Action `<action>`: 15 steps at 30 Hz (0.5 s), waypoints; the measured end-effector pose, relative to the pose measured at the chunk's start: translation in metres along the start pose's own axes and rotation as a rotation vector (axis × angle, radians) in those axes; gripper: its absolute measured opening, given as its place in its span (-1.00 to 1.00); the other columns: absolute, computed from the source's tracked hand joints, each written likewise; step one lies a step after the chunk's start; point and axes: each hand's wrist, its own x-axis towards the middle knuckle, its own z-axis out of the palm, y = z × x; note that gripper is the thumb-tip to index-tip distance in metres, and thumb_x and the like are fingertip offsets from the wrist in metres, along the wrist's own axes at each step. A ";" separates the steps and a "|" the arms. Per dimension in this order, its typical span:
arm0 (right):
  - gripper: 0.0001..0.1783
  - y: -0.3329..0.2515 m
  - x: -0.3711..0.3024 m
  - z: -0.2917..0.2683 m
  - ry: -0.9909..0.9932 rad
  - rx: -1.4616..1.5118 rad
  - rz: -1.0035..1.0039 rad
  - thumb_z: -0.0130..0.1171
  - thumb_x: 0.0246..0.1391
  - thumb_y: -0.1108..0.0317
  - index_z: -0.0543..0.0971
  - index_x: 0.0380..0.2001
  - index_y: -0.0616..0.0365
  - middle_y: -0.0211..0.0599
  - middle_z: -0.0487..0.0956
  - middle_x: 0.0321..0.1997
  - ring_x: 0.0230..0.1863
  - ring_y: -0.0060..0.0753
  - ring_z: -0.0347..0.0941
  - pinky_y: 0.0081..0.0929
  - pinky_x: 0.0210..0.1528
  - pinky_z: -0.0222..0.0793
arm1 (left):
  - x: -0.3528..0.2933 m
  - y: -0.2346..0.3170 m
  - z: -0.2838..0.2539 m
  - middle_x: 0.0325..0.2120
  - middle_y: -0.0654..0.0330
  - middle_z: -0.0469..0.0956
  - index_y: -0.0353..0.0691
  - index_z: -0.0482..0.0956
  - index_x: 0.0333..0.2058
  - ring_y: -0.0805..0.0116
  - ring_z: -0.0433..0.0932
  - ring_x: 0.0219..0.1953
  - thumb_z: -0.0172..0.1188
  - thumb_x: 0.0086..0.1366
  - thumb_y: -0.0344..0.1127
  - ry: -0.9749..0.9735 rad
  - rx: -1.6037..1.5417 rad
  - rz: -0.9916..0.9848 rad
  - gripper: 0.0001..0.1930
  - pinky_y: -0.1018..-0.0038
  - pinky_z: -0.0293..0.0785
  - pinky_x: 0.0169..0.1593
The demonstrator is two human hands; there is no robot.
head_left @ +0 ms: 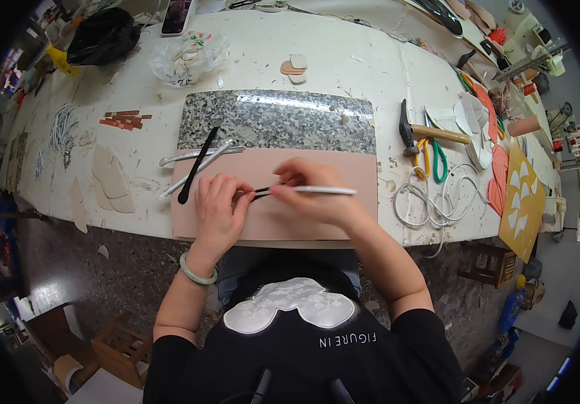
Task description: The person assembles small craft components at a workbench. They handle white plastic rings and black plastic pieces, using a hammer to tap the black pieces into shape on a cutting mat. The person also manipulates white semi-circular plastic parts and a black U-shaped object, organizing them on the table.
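On a pale pink sheet [276, 225] in front of me, a thin black strip [260, 195] runs between my two hands. My left hand [221, 202] is closed, its thumb and fingertips pinching the left end of that strip. My right hand [313, 192] has its fingers bent at the strip's other end. A slim white pen-like stick [334, 190] lies in the right hand and points to the right. Left of my hands, a longer black strap [199, 165] with a rounded end crosses a white strip [192, 176]. My fingers partly hide the thin strip's ends.
Behind the sheet is a speckled stone slab [276, 121]. To the right lie a hammer [438, 133], scissors [431, 160] and a coiled white cord [431, 202]. Pale cut pieces [111, 178], reddish strips [125, 120] and a clear plastic bag [189, 57] are on the left.
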 end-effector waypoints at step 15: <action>-0.85 0.025 -0.016 -0.010 0.296 -0.374 -0.129 0.34 -0.04 0.34 0.70 -0.38 0.15 -0.22 0.59 -0.35 -0.39 -0.24 0.54 -0.37 -0.30 0.48 | 0.013 0.018 0.010 -0.30 0.45 0.45 0.15 0.52 0.12 0.38 0.35 -0.25 0.08 0.13 -0.40 -0.208 0.427 0.471 -0.47 0.28 0.11 -0.17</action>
